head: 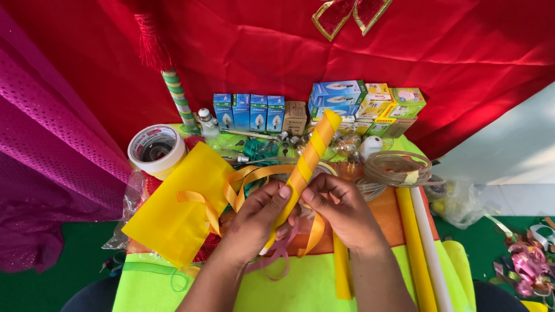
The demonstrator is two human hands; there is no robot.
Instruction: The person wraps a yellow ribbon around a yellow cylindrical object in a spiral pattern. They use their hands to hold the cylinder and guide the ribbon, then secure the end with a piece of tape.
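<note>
Two hands grip a yellow-wrapped stick [303,167] at frame centre: left hand [254,222] curls its fingers around the lower part, right hand [341,208] pinches orange ribbon [254,173] against it.

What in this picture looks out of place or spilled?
Ribbon scraps lie scattered on the green floor at the right, off the table. On the table, loose light bulbs lie beside their boxes.
</note>
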